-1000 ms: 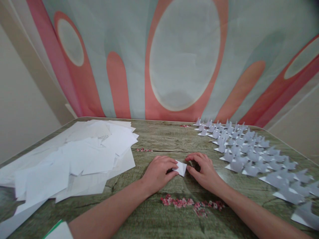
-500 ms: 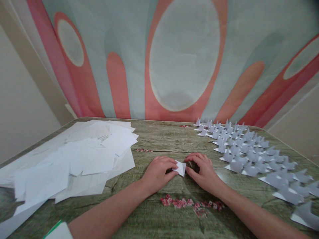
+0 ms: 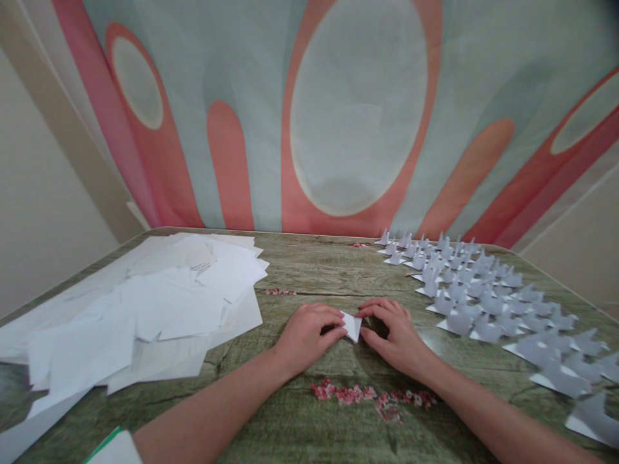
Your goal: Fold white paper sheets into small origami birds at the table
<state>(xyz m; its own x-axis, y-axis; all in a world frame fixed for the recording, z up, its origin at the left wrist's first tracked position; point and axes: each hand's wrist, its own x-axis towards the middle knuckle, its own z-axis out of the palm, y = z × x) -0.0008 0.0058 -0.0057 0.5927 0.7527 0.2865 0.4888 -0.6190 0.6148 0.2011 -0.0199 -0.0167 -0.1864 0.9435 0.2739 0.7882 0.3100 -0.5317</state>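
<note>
A small folded piece of white paper lies low over the middle of the table, between my two hands. My left hand pinches its left side between thumb and fingers. On the other side, the curled fingers of my right hand meet the paper's upper right corner, with the thumb close to its right edge. The fingertips cover part of the folds. To the right stand several rows of folded white paper birds.
A wide, loose pile of white paper sheets covers the left of the wood-patterned table. Something white with a green edge shows at the bottom left. Behind the table hangs a patterned backdrop.
The right fingers have closed in on the paper's upper right corner, and the paper's outline now looks more triangular. The left hand has barely moved.
</note>
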